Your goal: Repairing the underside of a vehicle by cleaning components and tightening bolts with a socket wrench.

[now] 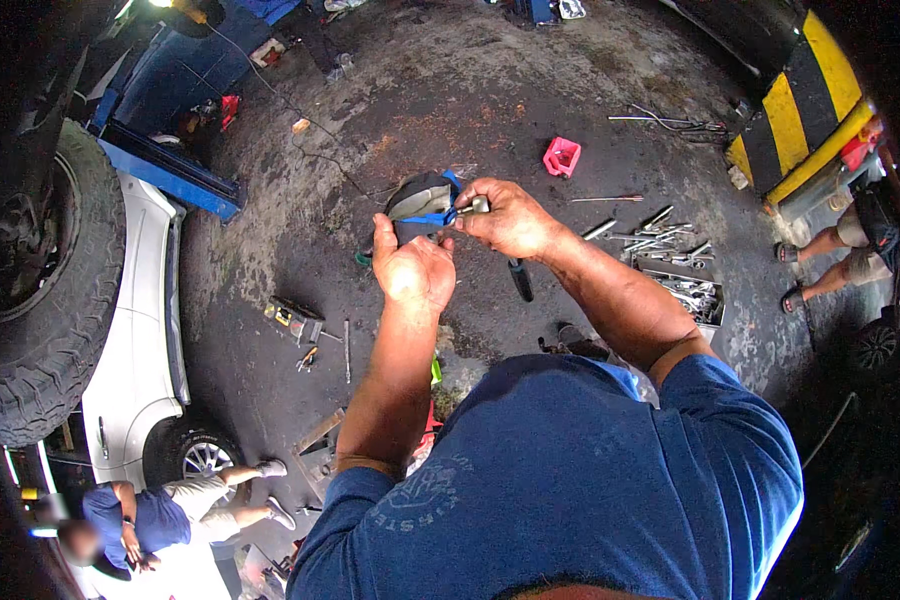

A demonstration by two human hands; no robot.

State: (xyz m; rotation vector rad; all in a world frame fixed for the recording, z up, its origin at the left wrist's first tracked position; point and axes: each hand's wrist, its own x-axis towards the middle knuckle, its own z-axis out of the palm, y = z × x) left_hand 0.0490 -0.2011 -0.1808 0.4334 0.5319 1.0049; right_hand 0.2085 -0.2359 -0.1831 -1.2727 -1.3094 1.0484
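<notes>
Left hand (413, 268) grips the brake pad (420, 203) (blue-edged) from below; right hand (510, 218), just right of it, fingers pinched on a small metal piece (473, 206).

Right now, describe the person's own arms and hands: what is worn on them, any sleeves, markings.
Both forearms are bare; the left hand and right hand wear no gloves, with no watch or rings visible. Short blue fabric sleeves of a T-shirt with faded grey print end above the elbows.

both hands (460, 245) gripping brake pad (420, 203)
</notes>
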